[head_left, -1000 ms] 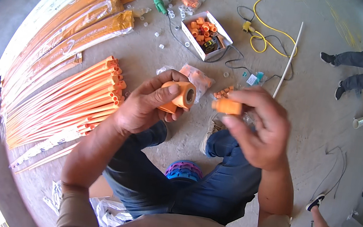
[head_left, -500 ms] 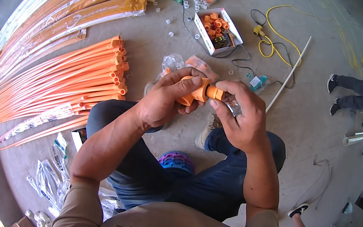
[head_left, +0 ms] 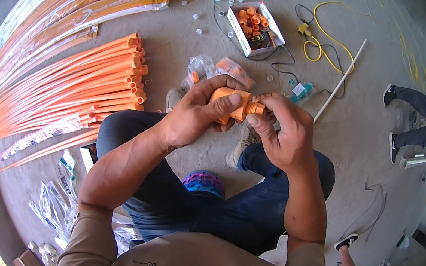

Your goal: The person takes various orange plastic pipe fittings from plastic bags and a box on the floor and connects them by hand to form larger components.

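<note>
Orange fitting (head_left: 243,107) held above concrete floor (head_left: 361,172); orange threaded plug (head_left: 255,108) at its mouth, some thread showing; best kept coaxial, fitting steady, plug turned gently lest threads cross; mouth faces right, long axis roughly crosswise; left hand (head_left: 191,113) grips fitting body; right hand (head_left: 290,133) pinches plug; orange pipes (head_left: 70,90) lie off left.

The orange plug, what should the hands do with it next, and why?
I'd say a gentle push and turn of the plug with the right hand, while the left hand grips the fitting. The plug is at the fitting's end, part of it sticks out, and the right thumb and finger are on it, so it may not be fully in.
</note>
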The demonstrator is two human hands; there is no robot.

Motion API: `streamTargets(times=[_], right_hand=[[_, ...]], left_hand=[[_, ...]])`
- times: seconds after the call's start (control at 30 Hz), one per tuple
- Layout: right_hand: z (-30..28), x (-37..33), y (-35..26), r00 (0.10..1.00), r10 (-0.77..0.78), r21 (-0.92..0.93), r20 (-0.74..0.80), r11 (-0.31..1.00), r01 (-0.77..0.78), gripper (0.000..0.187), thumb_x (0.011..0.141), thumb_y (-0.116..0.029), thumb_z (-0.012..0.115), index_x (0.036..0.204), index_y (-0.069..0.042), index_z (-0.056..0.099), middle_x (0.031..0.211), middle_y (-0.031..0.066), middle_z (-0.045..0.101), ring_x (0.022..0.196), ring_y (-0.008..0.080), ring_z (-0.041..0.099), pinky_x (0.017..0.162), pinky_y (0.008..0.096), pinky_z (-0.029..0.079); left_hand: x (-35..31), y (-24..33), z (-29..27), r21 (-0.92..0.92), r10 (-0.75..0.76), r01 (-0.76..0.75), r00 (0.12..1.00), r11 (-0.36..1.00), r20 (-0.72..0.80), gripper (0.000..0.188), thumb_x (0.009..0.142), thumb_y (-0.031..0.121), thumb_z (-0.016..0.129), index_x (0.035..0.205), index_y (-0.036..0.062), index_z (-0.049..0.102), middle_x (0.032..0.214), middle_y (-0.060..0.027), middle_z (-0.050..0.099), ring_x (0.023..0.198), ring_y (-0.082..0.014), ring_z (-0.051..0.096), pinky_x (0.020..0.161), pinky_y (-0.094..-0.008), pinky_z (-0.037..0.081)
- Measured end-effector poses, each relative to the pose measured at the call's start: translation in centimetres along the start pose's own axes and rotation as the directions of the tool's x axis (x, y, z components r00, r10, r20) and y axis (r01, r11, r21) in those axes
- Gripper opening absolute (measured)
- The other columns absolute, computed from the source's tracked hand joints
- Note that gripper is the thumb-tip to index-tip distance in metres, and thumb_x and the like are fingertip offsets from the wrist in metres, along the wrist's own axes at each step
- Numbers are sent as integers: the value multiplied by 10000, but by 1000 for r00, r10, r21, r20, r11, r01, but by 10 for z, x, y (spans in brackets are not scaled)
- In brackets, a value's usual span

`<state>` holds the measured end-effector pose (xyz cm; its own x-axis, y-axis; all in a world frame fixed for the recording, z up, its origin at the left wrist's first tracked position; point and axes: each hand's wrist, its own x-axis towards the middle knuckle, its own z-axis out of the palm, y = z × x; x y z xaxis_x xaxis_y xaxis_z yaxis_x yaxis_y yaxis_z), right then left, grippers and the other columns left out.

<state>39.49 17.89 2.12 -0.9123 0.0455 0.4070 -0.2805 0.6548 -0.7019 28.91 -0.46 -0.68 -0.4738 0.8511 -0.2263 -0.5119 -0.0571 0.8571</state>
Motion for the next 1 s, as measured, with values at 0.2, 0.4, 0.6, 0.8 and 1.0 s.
streamTargets(times=[0.2,0.4,0.6,0.8,1.0], right_hand=[[-8,-14,10,982,172,148,-81,976,-158,352,916,-261,742,1120,-4,615,1029,187,676,788,351,703,673,397,546],[7,-12,17,998,15,95,-53,995,-10,281,876,-215,745,1049,-36,614,874,170,667,835,376,678,701,433,518],[-6,-22,9,976,203,20,-73,979,-202,329,926,-379,661,922,-50,648,803,180,650,814,374,665,702,464,505],[-2,-22,19,973,218,-98,-74,969,-225,515,927,-502,603,704,-43,672,645,188,640,647,436,648,623,488,515],[7,-16,22,971,203,-1,-129,979,-205,437,909,-443,645,821,-15,639,823,191,637,802,370,659,712,476,518]], left_hand=[[12,-1,10,109,-1,7,998,994,-57,366,1001,310,607,1245,41,570,979,-57,612,826,-118,592,686,-244,481],[1,-4,3,141,111,-96,988,985,-103,414,984,362,570,1247,44,539,996,-50,595,757,-89,529,618,-206,408],[10,-17,5,142,134,-124,989,982,-63,429,1005,419,568,1220,49,538,954,-32,597,664,-62,475,559,-191,357],[20,-25,1,202,155,-161,987,966,47,463,1020,423,564,1291,50,517,1045,-33,596,739,-59,488,608,-192,368],[23,-30,-41,135,81,-63,987,989,-135,348,1062,380,488,1209,76,573,894,17,535,696,-57,425,605,-210,313]])
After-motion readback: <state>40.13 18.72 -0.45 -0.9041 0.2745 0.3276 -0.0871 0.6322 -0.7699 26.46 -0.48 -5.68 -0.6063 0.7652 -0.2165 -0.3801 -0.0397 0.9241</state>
